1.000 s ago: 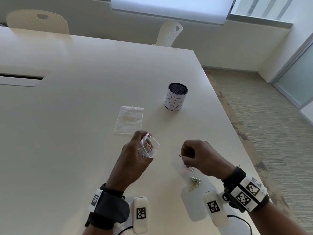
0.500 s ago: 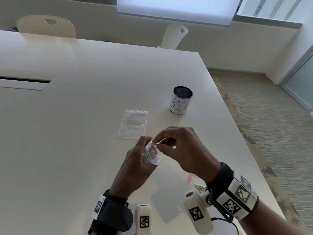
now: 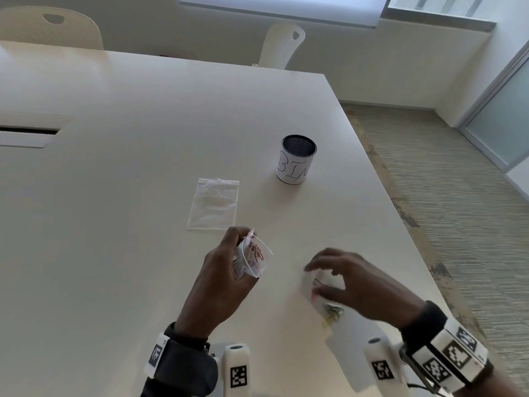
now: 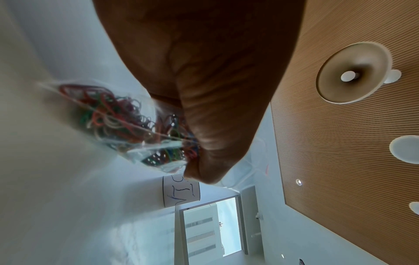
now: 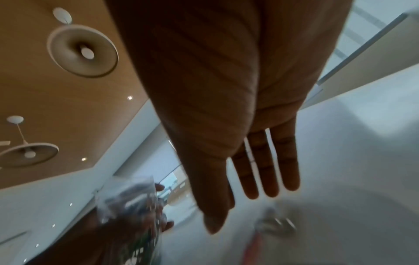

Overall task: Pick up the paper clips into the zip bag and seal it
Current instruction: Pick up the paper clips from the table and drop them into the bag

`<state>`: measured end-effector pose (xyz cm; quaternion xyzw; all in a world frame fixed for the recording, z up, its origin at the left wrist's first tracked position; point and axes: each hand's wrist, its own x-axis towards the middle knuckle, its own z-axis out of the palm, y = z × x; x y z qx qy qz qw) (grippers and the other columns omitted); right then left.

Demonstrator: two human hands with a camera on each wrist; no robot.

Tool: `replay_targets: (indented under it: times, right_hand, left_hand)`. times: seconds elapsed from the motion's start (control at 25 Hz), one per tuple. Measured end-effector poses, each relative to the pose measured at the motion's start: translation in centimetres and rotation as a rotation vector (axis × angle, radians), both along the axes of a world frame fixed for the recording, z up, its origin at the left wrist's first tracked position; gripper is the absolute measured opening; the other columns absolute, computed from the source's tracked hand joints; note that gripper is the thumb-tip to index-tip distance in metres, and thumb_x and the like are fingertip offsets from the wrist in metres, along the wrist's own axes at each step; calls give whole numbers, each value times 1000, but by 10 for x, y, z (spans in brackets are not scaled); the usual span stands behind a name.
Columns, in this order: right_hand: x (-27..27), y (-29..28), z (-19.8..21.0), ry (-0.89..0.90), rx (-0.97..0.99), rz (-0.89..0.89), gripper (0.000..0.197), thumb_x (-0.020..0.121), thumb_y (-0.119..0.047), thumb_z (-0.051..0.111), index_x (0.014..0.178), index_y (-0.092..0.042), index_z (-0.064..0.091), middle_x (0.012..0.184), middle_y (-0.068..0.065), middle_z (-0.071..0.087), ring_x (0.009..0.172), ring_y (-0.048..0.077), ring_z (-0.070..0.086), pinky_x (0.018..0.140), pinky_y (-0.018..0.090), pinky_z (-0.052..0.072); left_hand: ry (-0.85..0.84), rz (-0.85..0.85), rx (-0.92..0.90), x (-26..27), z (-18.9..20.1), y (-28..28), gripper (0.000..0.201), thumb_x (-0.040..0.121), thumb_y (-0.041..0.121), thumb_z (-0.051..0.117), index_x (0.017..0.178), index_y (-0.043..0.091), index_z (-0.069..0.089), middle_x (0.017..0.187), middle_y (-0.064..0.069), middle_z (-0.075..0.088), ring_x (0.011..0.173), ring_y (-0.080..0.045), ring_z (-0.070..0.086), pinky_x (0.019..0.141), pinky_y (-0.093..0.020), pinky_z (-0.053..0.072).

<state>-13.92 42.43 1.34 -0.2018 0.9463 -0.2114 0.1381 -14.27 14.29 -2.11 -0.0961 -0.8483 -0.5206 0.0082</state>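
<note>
Right wrist view shows my right hand (image 5: pixel 226 107) with fingers (image 5: pixel 283 161) straight and slightly spread, thumb apart from them, holding nothing. They hover over the loose paper clips (image 3: pixel 332 309) that lie on the table (image 3: pixel 143 138); a silver one (image 3: pixel 317 282) sits between thumb and fingers, but the blur hides whether I touch it.

I judge these clips light, stiff wire, slick on the smooth top. A thumb-and-forefinger pinch across the narrow loops, or a drag to tip one up, should lift them. The tangled ones may come as a bunch.

My left hand (image 3: pixel 220 279) is curled round the zip bag (image 3: pixel 253 255), pinching it near the mouth, which gapes open toward my right. It is thin, clear, crinkly film, soft and limp, so I keep hold near the zip strip, where it is stiffest. Coloured clips (image 4: pixel 118 114) already bulge its lower half.

Further out a second, flat bag (image 3: pixel 213 204) lies on the table, and beyond it a black mesh cup (image 3: pixel 296 163) wrapped in white paper.
</note>
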Motion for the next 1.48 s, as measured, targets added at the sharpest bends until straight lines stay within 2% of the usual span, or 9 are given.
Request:
replay_targets:
  times: [0.12,0.32,0.44,0.56,0.92,1.12,1.24,1.32,1.48]
  right_hand:
    - [18,6,-6,16,32,114,27,103,-43,58,128,-38,67,138,-25,53,128,-8,46,105,19,46]
    - [33,18,-9,13,79,118,33,93,-50,68,125,-42,65,130,-31,52,120,-11,47,95,12,46]
    - [33,12,-21,104,26,103,7,98,-28,70,102,-33,72,109,-21,61,99,-2,59,81,17,52]
    - [30,4,-27,138,65,64,11,101,-20,65,91,-24,68,99,-13,63,87,7,61,73,28,54]
    - [8,-5,-13,71,24,-69,13,97,-12,69,89,-22,72,91,-8,66,76,10,63,67,20,48]
    - [-1,-17,9,68,-323,-226,18,86,-4,80,82,-21,76,75,-2,73,68,15,68,70,34,57]
    - [-8,-44,31,40,-520,-211,15,86,0,80,82,-15,76,69,4,72,61,15,66,68,27,55]
    - [-13,-63,40,76,-510,-140,13,86,-1,80,84,-13,77,71,3,72,62,12,67,67,23,55]
    - [-23,-92,43,241,-287,7,9,89,-9,77,91,-17,80,86,0,72,71,15,65,68,31,54]
  left_hand:
    - [-17,2,-12,0,-1,1,55,84,7,80,126,34,55,101,11,73,91,-9,71,72,-22,58]
    - [-30,2,-21,0,-2,1,56,84,10,80,126,38,53,100,8,73,87,-15,71,75,-33,60]
    - [-29,1,-20,0,-1,2,57,84,8,79,126,36,54,102,10,73,89,-12,71,75,-31,60]
    - [-22,-3,-12,0,-1,2,56,84,6,80,126,34,55,102,13,73,90,-10,71,74,-26,60]
    - [-4,7,12,1,0,0,53,85,5,79,126,29,55,102,14,72,92,-4,68,70,-9,52]
    - [-5,2,12,2,1,1,50,86,7,79,125,30,57,99,11,73,88,-5,69,68,-8,51]
    - [-2,-5,11,2,2,2,49,86,7,79,123,29,57,96,10,73,84,-8,69,66,-11,52]
    - [-1,-9,8,2,3,3,49,86,7,79,123,28,56,95,11,73,83,-6,69,64,-10,51]
    - [1,-14,-5,2,7,4,47,87,9,79,121,30,54,91,15,70,79,0,68,62,-9,48]
